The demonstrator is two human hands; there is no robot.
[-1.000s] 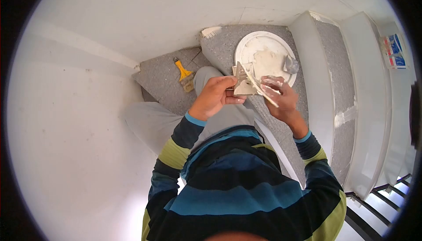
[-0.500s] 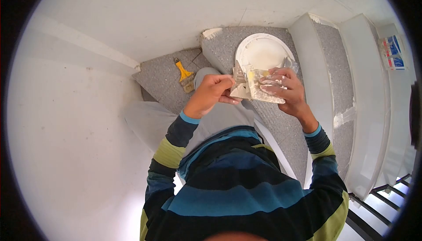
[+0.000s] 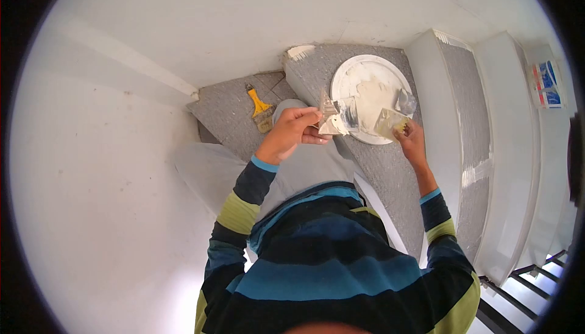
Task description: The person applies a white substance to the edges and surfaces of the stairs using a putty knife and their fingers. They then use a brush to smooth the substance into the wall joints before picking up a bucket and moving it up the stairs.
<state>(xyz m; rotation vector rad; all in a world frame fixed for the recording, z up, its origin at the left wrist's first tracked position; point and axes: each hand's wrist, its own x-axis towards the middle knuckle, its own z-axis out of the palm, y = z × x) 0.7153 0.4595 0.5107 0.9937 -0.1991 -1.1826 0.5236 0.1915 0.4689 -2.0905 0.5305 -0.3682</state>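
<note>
My left hand (image 3: 294, 132) is closed, thumb and fingers pinching a flat, putty-smeared scraper (image 3: 328, 112) whose surface looks grey with white paste along its edge. Held in my right hand (image 3: 415, 143) is a yellowish, see-through plastic scraper (image 3: 390, 121), which overlaps the near right part of a round white lid (image 3: 342, 78). Off-white putty (image 3: 373, 98) is spread across the lid. A clear plastic piece (image 3: 406, 102) lies at the lid's right rim. The lid rests on a grey speckled stair tread (image 3: 390, 169).
A yellow-handled brush (image 3: 261, 106) lies on the lower step at left. White walls (image 3: 97, 169) enclose the left and far sides. Steps rise to the right, where a blue, red and white package (image 3: 547, 84) stands. Black railing bars (image 3: 512, 291) are at lower right.
My right hand has moved away from my left and down over the lid's right side with the yellowish scraper. My left hand has stayed nearly still, holding its scraper.
</note>
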